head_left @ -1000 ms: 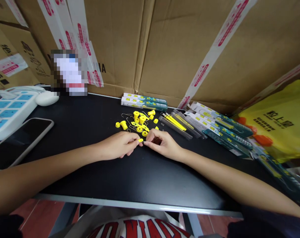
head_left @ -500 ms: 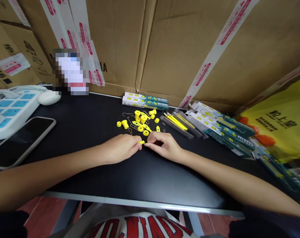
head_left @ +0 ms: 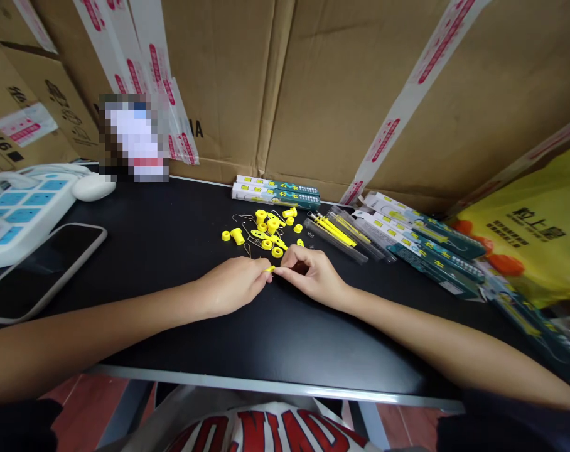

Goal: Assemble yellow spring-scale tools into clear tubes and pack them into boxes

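Observation:
My left hand [head_left: 233, 284] is closed, pinching a small yellow plastic piece [head_left: 269, 269] between thumb and fingers. Facing it, my right hand [head_left: 320, 281] has thumb and forefinger pressed together right at the piece's end; whatever lies between those fingertips is too small to make out. Just beyond both hands is a loose pile of yellow plastic caps [head_left: 273, 226], rings and flat links. Bent metal wire hooks [head_left: 247, 248] are mixed in among them. Small springs [head_left: 310, 234] lie to the right of the pile.
Clear tubes with yellow rods [head_left: 336, 232] lie right of the pile. Printed narrow boxes [head_left: 275, 192] stand at the back, with several more boxes [head_left: 426, 251] and a yellow bag [head_left: 525, 232] at right. A phone [head_left: 44, 270] and a power strip [head_left: 28, 207] occupy the left.
My right fingertips have come slightly left, up against the yellow piece in my left hand. The piece is tilted a little differently. The pile stays as it was.

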Tool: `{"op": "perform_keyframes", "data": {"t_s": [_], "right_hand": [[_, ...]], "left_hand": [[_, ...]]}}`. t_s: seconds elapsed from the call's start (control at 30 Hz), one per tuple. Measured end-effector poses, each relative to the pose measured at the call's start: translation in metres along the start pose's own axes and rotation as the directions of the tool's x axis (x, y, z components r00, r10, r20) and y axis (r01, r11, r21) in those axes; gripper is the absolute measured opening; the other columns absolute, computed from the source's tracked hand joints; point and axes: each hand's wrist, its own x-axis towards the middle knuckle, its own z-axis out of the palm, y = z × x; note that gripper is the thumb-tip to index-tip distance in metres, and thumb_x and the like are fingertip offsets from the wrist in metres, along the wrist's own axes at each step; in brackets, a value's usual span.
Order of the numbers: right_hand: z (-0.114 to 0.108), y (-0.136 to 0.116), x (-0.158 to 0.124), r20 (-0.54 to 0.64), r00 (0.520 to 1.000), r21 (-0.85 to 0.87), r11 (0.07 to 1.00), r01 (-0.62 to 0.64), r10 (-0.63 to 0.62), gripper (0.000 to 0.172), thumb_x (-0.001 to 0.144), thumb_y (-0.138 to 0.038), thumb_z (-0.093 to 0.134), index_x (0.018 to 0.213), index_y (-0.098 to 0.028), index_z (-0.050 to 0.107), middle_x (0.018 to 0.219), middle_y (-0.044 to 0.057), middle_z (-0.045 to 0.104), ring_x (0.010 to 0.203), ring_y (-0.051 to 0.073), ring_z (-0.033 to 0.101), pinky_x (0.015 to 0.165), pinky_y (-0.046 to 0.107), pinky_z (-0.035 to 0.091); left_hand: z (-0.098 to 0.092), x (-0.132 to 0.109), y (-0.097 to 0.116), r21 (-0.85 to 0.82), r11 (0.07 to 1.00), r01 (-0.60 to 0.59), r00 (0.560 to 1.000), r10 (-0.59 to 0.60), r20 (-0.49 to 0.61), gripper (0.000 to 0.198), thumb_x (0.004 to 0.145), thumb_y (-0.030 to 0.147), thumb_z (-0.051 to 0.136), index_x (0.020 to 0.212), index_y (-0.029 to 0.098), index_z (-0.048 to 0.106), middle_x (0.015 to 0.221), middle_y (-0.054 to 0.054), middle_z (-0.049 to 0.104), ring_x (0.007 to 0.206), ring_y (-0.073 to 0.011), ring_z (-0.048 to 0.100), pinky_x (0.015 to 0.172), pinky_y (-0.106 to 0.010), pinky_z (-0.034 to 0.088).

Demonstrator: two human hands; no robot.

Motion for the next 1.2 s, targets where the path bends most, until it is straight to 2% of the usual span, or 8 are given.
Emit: {"op": "perform_keyframes", "data": {"t_s": [0.17,0.3,0.43,0.63,0.83,0.97,1.2], "right_hand": [[0.001,-0.001,-0.001,-0.004,1.000,0.017,1.000,-0.023,0.023,0.031,0.084,-0.042,0.066,0.069,-0.020,0.050,0.067,0.001,0.059,0.059,0.012,0.052,0.056,0.026,0.042],[0.000,0.000,0.002,0.019,0.997,0.115,0.990,-0.083,0.081,0.033,0.081,-0.043,0.069,0.069,-0.019,0.050,0.066,0.000,0.058,0.059,0.012,0.052,0.056,0.026,0.042],[-0.005,0.003,0.006,0.117,0.987,0.211,0.968,-0.134,0.111,0.031,0.081,-0.042,0.069,0.069,-0.018,0.052,0.067,-0.001,0.057,0.058,0.010,0.050,0.055,0.024,0.042],[-0.009,0.006,0.006,0.179,0.982,0.196,0.976,-0.099,0.064,0.020,0.084,-0.032,0.066,0.075,-0.017,0.057,0.070,-0.002,0.057,0.059,0.009,0.049,0.053,0.022,0.041],[-0.010,0.004,0.006,0.197,0.980,0.115,0.993,-0.036,0.013,0.022,0.086,-0.033,0.064,0.072,-0.017,0.059,0.070,0.000,0.060,0.063,0.011,0.053,0.058,0.023,0.043],[-0.009,0.002,0.006,0.156,0.988,0.081,0.997,-0.004,-0.008,0.027,0.088,-0.036,0.062,0.070,-0.017,0.056,0.069,0.000,0.059,0.061,0.010,0.051,0.056,0.023,0.042],[-0.009,0.000,0.004,0.052,0.998,0.059,0.998,-0.033,0.030,0.035,0.086,-0.045,0.062,0.067,-0.019,0.049,0.064,0.000,0.056,0.059,0.012,0.048,0.055,0.025,0.039]], "left_hand": [[0.003,-0.001,0.000,-0.022,1.000,-0.013,1.000,0.013,-0.008,0.023,0.094,0.020,0.034,0.087,0.018,0.056,0.085,-0.006,0.066,0.076,-0.0185,0.062,0.070,-0.028,0.042],[-0.002,-0.001,-0.003,-0.197,0.980,0.011,0.999,0.000,0.053,0.023,0.095,0.024,0.031,0.083,0.019,0.051,0.062,0.002,0.053,0.056,-0.0131,0.051,0.059,-0.024,0.039],[-0.006,0.002,-0.009,-0.332,0.943,0.001,0.995,0.030,0.090,0.028,0.096,0.031,0.029,0.081,0.019,0.050,0.059,0.004,0.048,0.056,-0.0118,0.046,0.058,-0.024,0.038],[-0.006,0.001,-0.011,-0.356,0.934,0.023,0.993,0.019,0.115,0.030,0.096,0.034,0.030,0.082,0.018,0.051,0.061,0.003,0.051,0.059,-0.0120,0.049,0.062,-0.025,0.039],[-0.010,-0.001,-0.003,-0.269,0.963,0.022,0.996,0.003,0.093,0.029,0.095,0.029,0.032,0.083,0.017,0.056,0.060,0.002,0.053,0.057,-0.0119,0.049,0.058,-0.024,0.038],[-0.011,-0.001,0.000,-0.224,0.974,0.026,0.996,-0.006,0.089,0.031,0.095,0.028,0.032,0.088,0.016,0.060,0.061,0.002,0.055,0.059,-0.0126,0.052,0.060,-0.024,0.039],[-0.005,0.002,0.001,-0.324,0.944,0.053,0.995,-0.024,0.093,0.032,0.095,0.029,0.031,0.091,0.015,0.059,0.060,0.003,0.054,0.057,-0.0121,0.051,0.058,-0.023,0.039]]}}
